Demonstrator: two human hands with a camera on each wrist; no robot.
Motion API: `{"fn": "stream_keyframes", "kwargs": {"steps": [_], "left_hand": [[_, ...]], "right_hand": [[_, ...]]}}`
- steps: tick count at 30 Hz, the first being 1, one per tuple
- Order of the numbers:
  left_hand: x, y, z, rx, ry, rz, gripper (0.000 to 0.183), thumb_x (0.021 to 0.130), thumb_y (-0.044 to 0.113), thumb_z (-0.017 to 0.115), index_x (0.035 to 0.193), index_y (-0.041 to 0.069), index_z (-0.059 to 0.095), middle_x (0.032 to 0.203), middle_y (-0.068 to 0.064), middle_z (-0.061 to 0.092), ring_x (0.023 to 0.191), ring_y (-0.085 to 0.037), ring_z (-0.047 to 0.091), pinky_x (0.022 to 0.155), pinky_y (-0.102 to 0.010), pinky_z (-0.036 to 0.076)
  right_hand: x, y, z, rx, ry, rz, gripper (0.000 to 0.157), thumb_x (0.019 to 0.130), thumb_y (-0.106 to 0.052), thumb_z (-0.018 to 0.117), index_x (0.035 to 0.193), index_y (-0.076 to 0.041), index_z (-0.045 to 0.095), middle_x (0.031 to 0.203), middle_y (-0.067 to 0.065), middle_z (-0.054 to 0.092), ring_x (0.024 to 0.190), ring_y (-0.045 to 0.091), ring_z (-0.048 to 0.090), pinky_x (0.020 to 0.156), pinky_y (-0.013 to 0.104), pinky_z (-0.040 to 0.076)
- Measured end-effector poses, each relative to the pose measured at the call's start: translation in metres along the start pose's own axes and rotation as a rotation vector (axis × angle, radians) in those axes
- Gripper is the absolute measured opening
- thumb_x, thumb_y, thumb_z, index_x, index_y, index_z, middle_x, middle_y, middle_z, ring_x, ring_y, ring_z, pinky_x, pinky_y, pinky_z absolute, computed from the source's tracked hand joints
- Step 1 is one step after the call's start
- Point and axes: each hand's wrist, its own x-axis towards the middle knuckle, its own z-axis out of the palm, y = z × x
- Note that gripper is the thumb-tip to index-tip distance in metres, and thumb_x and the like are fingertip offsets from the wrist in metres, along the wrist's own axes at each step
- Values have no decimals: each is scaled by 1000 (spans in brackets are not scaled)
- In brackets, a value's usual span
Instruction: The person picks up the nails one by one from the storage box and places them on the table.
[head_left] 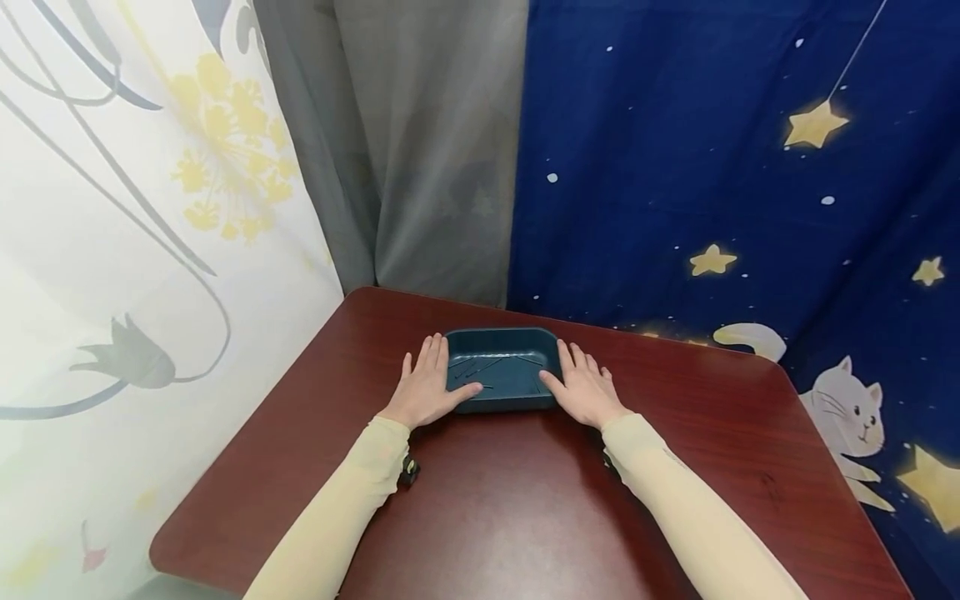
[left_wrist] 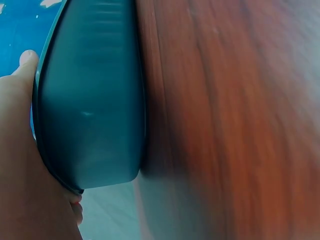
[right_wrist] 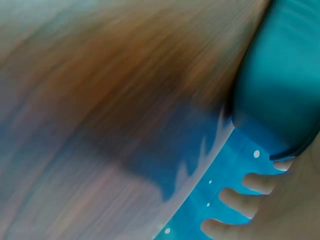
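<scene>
A dark teal rectangular tray [head_left: 510, 405] rests on the table, with several thin dark stick-like pieces [head_left: 491, 365] scattered over its bottom. At its left end lies my left hand [head_left: 425, 387], fingers straight along the outside and thumb reaching over the near left corner of the rim. My right hand [head_left: 588, 387] is at the opposite end, its straight fingers spread a little and its thumb at the near right corner. Seen from the left wrist, the tray's smooth outer wall [left_wrist: 90, 100] stands beside the thumb. In the right wrist view, fingers [right_wrist: 240, 202] extend past the tray's end.
The reddish-brown wooden table [head_left: 480, 500] has rounded corners. Behind it hang a grey curtain [head_left: 442, 167] and a blue curtain [head_left: 637, 167] with stars and a cat. A white patterned curtain [head_left: 150, 275] runs along the left side.
</scene>
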Motion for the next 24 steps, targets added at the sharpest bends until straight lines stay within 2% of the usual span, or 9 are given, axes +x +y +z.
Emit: {"fn": "stream_keyframes", "kwargs": {"steps": [9,17,24], "left_hand": [[13,20,9,-18,-19,45,121,81,91,34,162,5,8,169,-6,-3,154,-25,0,118,-61,6],[23,28,15,-30,-66,87,121,81,91,36,162,4,8,169,-6,-2,154,-25,-2,117,-63,5],[27,38,16,-13,-62,137,122,80,93,35,162,6,9,169,-6,1,154,-25,1,117,-63,7]], "right_hand": [[-21,18,-5,-9,46,52,84,101,-62,42,163,-14,14,163,20,22,145,44,27,109,70,22],[-37,29,-8,3,60,77,88,100,-67,38,163,-12,12,162,22,23,143,46,28,107,72,23],[-54,34,-13,-7,78,102,86,101,-63,41,162,-9,12,160,25,25,142,49,29,106,74,23]]}}
